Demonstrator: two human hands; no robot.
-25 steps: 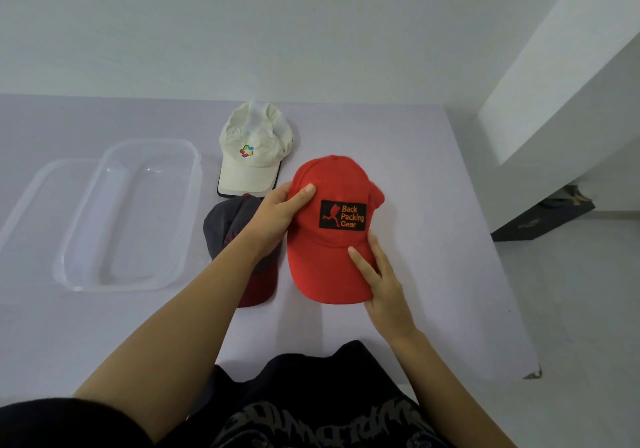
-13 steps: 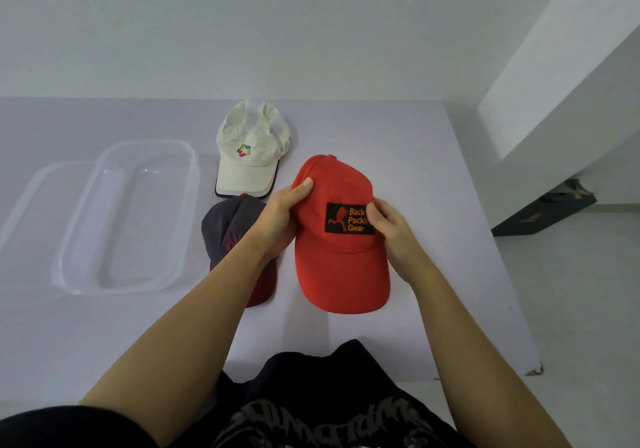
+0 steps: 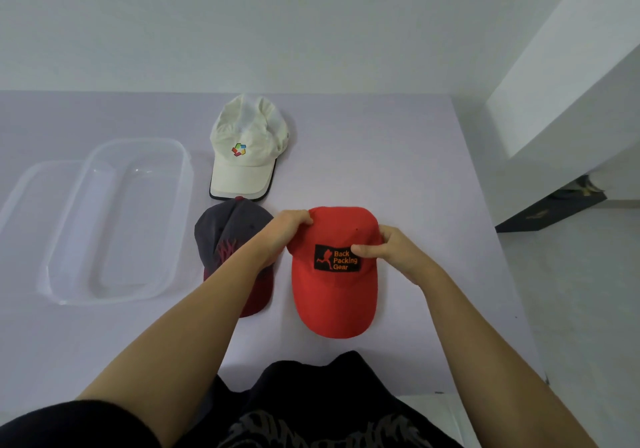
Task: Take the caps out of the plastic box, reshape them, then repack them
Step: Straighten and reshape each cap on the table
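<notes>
A red cap [image 3: 334,295] with a black "Back Packing Gear" patch lies on the table, brim toward me. My left hand [image 3: 282,233] grips the left side of its crown. My right hand [image 3: 394,252] grips the right side, thumb on the patch. A dark grey cap [image 3: 228,236] with a maroon brim lies just left of it, partly hidden by my left forearm. A white cap [image 3: 247,151] with a coloured logo sits farther back. The clear plastic box [image 3: 180,184] stands empty at the left.
The box's clear lid [image 3: 27,191] lies flat, partly under the box at the far left. The lilac table [image 3: 398,170] ends at the right edge, beside a white wall and a floor with a dark object [image 3: 550,212].
My right hand moved from the brim up to the right side of the crown. The red cap shifted slightly toward me and both hands now pinch its crown.
</notes>
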